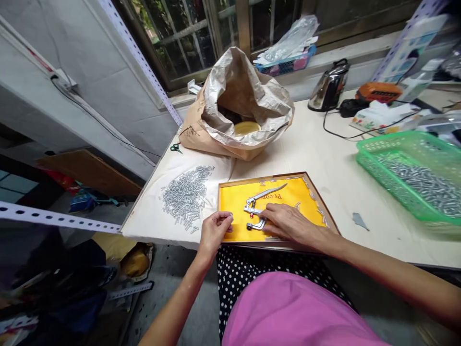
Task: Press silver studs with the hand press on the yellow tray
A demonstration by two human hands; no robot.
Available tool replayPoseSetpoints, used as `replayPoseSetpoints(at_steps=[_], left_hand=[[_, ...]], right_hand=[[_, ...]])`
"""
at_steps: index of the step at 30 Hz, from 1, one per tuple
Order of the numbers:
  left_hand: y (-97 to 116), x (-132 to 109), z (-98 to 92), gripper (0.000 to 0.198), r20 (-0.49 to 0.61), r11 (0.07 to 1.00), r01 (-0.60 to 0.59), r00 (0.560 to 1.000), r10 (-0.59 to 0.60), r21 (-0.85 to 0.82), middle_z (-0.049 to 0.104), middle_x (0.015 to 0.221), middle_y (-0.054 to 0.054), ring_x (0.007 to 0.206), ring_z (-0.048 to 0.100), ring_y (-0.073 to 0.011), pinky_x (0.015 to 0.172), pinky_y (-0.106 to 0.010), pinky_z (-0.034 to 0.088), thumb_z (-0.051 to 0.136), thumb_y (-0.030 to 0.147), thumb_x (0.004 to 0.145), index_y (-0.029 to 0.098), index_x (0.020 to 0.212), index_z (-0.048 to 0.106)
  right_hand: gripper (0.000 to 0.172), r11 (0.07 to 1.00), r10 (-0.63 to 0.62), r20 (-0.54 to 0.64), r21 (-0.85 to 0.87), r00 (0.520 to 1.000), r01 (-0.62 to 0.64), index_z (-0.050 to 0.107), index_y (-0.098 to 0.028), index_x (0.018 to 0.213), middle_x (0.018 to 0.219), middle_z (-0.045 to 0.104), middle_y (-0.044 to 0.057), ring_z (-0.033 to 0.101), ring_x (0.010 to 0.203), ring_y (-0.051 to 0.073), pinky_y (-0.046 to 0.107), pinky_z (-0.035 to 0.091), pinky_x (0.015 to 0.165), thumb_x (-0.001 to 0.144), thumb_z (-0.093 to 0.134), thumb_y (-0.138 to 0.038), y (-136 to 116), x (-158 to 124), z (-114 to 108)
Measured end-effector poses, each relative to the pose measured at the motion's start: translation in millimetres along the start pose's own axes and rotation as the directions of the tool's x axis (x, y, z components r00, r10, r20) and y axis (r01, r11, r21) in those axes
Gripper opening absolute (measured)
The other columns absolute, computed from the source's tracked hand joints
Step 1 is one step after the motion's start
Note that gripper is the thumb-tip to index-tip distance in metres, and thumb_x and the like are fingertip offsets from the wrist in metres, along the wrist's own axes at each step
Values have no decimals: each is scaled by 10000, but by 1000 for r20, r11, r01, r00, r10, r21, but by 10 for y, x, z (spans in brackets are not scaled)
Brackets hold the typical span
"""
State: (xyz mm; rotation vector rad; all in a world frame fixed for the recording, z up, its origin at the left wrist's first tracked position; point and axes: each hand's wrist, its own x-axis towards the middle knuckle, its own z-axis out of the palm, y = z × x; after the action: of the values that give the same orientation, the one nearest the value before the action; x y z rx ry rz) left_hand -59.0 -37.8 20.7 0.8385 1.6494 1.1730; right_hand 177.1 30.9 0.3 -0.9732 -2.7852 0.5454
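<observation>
My right hand [290, 222] is closed around the lower part of silver hand pliers [255, 210] with a spring and a C-shaped jaw. Their upper handle sticks out free, pointing away to the right. The pliers are over a shallow tray [230, 184] with a yellow bottom, where a few small metal pins [320, 211] lie along the edges. At the tray's left front corner, my left hand [215, 230] has thumb and forefinger pinched together; whatever is between them is too small to make out. Left of the tray, a pile of small metal pins [185, 194] covers the white cloth.
Behind the tray stands a large open paper sack [205, 127] with a yellow round thing [247, 128] inside. Green scissors [175, 148] lie near the left edge. On the right is a green basket [378, 144] of metal pins; a kettle [326, 89] stands near the window.
</observation>
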Motion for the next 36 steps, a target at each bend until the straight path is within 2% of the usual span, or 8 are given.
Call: replayPoseSetpoints(at_steps=[4, 7, 10, 16, 23, 29, 36], left_hand=[[-37, 63, 219, 292, 69, 997, 62, 996, -65, 52, 677, 657, -12, 527, 603, -97, 532, -207, 519, 832, 315, 615, 110, 774, 698], [-76, 114, 308, 324, 78, 989, 125, 988, -131, 78, 650, 588, -7, 494, 580, -90, 497, -193, 496, 843, 346, 605, 101, 747, 686], [-116, 147, 365, 367, 83, 980, 171, 980, -180, 100, 635, 564, -4, 481, 566, -83, 475, -180, 482, 862, 378, 585, 93, 735, 686], [-107, 158, 433, 402, 104, 959, 268, 955, -277, 91, 626, 555, 0, 463, 555, -70, 441, -164, 478, 888, 395, 578, 84, 732, 685], [-61, 162, 513, 301, 55, 930, 355, 931, -361, 92, 627, 517, 1, 393, 551, -67, 420, -154, 478, 866, 288, 678, 84, 779, 670], [-18, 143, 548, 146, 25, 910, 367, 925, -378, 192, 653, 499, -24, 421, 618, -104, 485, -181, 543, 763, 185, 800, 94, 784, 650], [144, 188, 561, 170, 88, 824, 456, 856, -510, 336, 664, 499, -55, 448, 654, -137, 479, -194, 543, 732, 125, 817, 109, 690, 621]], right_hand=[[144, 993, 51, -154, -102, 987, -67, 624, -177, 1022, 1006, 639, 88, 564, 927, 229, 334, 392, 792, 925, 602, -282, 105, -90, 165], [81, 976, 69, -202, -190, 977, -108, 612, -177, 939, 957, 639, 91, 539, 909, 240, 340, 368, 758, 928, 587, -253, 225, -57, 270], [107, 977, 33, -211, -201, 977, -76, 586, -184, 896, 889, 624, 76, 525, 847, 218, 328, 351, 724, 957, 499, -180, 315, -44, 316], [176, 998, -53, -210, -28, 976, 48, 535, -190, 957, 927, 582, 50, 525, 787, 170, 283, 352, 650, 950, 406, -70, 304, -112, 246], [175, 999, -41, -223, -17, 974, 38, 537, -200, 980, 936, 564, 55, 516, 801, 182, 297, 381, 692, 949, 417, -78, 279, -79, 249], [172, 997, -63, -200, -55, 978, 53, 550, -180, 1007, 957, 576, 63, 518, 820, 188, 305, 375, 714, 966, 413, -84, 269, -88, 231], [183, 983, -74, -171, -180, 982, 43, 581, -191, 1003, 952, 612, 71, 496, 881, 217, 345, 353, 760, 982, 412, -123, 291, -21, 292]])
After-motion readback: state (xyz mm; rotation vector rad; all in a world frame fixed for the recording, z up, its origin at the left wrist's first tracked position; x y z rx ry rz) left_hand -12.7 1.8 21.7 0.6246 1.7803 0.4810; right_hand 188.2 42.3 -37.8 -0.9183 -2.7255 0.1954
